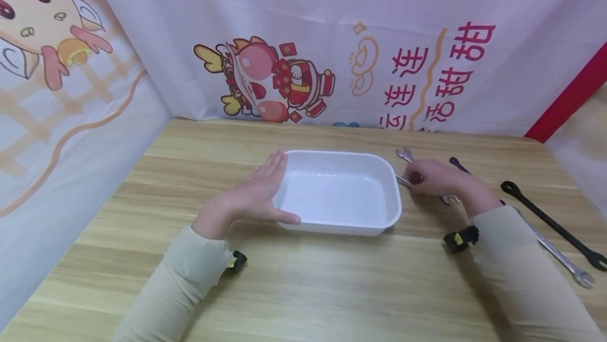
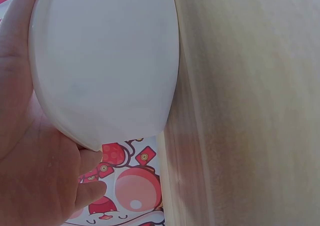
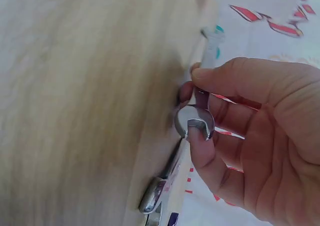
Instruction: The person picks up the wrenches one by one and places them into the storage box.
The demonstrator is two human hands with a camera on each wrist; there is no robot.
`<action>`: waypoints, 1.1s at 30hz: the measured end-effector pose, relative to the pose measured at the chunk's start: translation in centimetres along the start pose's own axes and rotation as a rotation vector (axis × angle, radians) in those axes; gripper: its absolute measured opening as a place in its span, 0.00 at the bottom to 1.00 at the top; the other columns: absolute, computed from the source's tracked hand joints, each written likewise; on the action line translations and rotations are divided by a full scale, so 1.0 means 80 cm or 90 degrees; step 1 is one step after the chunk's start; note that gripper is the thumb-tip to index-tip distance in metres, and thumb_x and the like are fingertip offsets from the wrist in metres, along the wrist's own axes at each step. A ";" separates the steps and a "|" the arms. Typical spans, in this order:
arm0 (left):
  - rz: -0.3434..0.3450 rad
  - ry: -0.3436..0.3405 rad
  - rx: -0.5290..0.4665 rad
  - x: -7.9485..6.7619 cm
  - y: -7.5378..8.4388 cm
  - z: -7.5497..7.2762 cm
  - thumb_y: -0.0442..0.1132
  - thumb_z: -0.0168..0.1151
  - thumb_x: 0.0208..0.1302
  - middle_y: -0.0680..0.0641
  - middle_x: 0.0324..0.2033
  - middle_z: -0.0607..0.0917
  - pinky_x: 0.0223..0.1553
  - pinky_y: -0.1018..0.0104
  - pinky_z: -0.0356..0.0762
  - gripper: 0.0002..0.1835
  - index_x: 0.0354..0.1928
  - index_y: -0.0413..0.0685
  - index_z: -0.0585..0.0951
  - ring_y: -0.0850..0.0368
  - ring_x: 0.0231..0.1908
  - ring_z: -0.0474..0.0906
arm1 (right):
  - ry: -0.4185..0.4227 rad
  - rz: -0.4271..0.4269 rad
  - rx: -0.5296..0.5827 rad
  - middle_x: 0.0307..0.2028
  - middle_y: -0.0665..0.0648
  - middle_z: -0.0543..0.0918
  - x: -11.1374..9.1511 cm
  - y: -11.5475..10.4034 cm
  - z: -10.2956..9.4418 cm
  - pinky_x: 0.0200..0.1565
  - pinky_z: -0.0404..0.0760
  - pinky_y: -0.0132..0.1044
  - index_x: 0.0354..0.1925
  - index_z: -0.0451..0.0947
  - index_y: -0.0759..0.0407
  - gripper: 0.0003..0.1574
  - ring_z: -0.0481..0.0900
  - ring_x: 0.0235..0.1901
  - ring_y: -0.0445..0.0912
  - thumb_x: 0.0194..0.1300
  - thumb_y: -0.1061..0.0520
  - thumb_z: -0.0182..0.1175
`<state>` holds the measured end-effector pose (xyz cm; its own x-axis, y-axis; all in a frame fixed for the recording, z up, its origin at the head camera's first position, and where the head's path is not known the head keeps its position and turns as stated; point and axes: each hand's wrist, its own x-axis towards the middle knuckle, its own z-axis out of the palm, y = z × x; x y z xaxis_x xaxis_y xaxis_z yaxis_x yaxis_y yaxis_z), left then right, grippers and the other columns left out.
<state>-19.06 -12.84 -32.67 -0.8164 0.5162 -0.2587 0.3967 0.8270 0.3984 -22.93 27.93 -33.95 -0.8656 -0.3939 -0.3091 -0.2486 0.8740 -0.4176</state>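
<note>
A white rectangular plastic tray (image 1: 332, 228) stands on the wooden table, with bare inside floor showing. My left hand (image 1: 258, 189) rests against its left end, fingers straight at the back corner and thumb along the front rim. That hand (image 2: 40, 171) also shows beside the tray wall (image 2: 107, 61) in the left wrist view. To the tray's right, my right hand (image 1: 433, 178) pinches a silver open-end wrench (image 3: 192, 118) between thumb and fingers. One end of this wrench (image 1: 403, 179) points toward the tray's right wall. Another silver wrench (image 1: 404, 154) lies partly hidden under the hand.
Farther right on the table (image 1: 332, 289) lie a long black wrench (image 1: 545, 218), a silver wrench (image 1: 559, 257) partly behind the right sleeve, and a smaller black one (image 1: 457, 164). A printed cloth (image 1: 303, 10) hangs along the back edge; another (image 1: 71, 120) covers the left side.
</note>
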 end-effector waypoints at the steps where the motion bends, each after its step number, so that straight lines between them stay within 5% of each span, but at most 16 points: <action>1: 0.000 -0.001 0.001 0.000 0.000 0.000 0.79 0.66 0.42 0.49 0.79 0.28 0.77 0.45 0.37 0.76 0.78 0.49 0.30 0.52 0.79 0.24 | -0.003 -0.001 0.006 0.37 0.55 0.82 -0.002 0.001 0.000 0.42 0.80 0.41 0.44 0.81 0.59 0.09 0.77 0.38 0.47 0.64 0.63 0.62; 9: -0.001 -0.006 0.001 -0.002 0.003 0.001 0.77 0.67 0.42 0.49 0.79 0.28 0.77 0.45 0.38 0.76 0.79 0.49 0.30 0.51 0.79 0.24 | -0.012 0.012 0.078 0.37 0.55 0.80 -0.018 0.009 -0.002 0.39 0.77 0.37 0.46 0.80 0.57 0.09 0.75 0.37 0.48 0.66 0.60 0.62; 33: -0.003 0.004 -0.002 -0.002 0.003 0.001 0.77 0.67 0.43 0.49 0.79 0.28 0.77 0.44 0.36 0.76 0.79 0.49 0.30 0.52 0.79 0.23 | 0.071 0.001 0.121 0.43 0.61 0.81 -0.040 0.003 -0.028 0.42 0.78 0.39 0.50 0.78 0.62 0.12 0.76 0.41 0.50 0.68 0.62 0.59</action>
<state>-18.80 -12.71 -32.63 -0.8206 0.5111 -0.2557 0.3913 0.8286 0.4004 -21.20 30.00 -31.13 -0.9115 -0.3489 -0.2178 -0.1696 0.8012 -0.5738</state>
